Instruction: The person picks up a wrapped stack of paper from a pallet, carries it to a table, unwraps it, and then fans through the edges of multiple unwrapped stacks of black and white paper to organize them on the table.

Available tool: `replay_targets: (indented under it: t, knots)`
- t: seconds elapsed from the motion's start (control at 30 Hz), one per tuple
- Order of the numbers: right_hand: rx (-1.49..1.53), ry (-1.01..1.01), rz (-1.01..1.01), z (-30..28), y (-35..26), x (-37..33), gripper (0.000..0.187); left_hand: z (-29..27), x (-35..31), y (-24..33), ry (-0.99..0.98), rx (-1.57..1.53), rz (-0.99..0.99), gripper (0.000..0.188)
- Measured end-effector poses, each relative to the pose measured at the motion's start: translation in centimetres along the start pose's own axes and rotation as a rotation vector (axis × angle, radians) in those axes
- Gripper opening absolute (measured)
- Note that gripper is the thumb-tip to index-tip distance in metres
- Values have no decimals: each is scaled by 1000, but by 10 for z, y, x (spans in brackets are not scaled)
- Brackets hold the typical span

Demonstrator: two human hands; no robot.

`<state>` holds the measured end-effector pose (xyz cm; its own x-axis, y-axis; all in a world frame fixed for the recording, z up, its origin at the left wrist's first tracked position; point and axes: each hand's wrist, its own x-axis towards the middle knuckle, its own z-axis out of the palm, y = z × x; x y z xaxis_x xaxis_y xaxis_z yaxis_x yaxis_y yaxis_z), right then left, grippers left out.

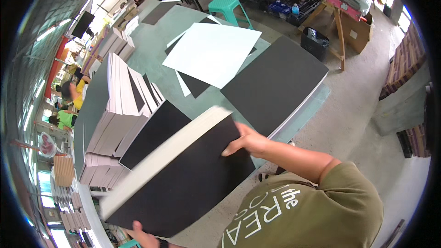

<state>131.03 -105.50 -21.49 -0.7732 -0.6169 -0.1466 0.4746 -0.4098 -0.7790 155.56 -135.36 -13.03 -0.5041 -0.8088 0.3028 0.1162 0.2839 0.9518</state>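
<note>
A thick black-covered block (181, 181) is held tilted at the near end of the green table (154, 48), its broad black face turned toward the wearer and its pale, thick edge turned up and away; whether the table is touched by it cannot be told. Its upper right corner is gripped by the right hand (248, 140), with the thumb laid on the black face and the fingers partly hidden past the edge. Its lower left corner is held by the left hand (143, 235), of which only part is seen, the thumb being raised along the edge. The left end of the block is slightly blurred. On the left part of the table, just beyond the block, a black panel (158, 131) is seen beside a pile of pale book blocks (121, 105). At the table's right edge, a stack of black boards (275, 82) is laid flat. Around the table's middle, large white sheets (213, 53) are spread over black ones at crossed angles. Near the table's far end, a dark sheet (158, 13) is placed. Beyond the table's right side, a green stool (228, 7) and a black bin (314, 41) are set on the floor. Past the table's left side, a person in yellow (81, 93) can be seen.
</note>
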Motion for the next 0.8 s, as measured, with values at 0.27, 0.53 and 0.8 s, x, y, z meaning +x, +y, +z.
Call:
replay_targets:
  t: [0.27, 0.53, 0.8]
  knots:
    - [393, 607, -175, -90, -72, -83, 38, 313, 95, 84, -929, 225, -63, 46]
    - [604, 837, -159, -167, -57, -99, 54, 609, 94, -28, -1545, 464, -267, 45]
    - [-65, 902, 137, -251, -58, -138, 67, 659, 79, -163, -1425, 458, 159, 75]
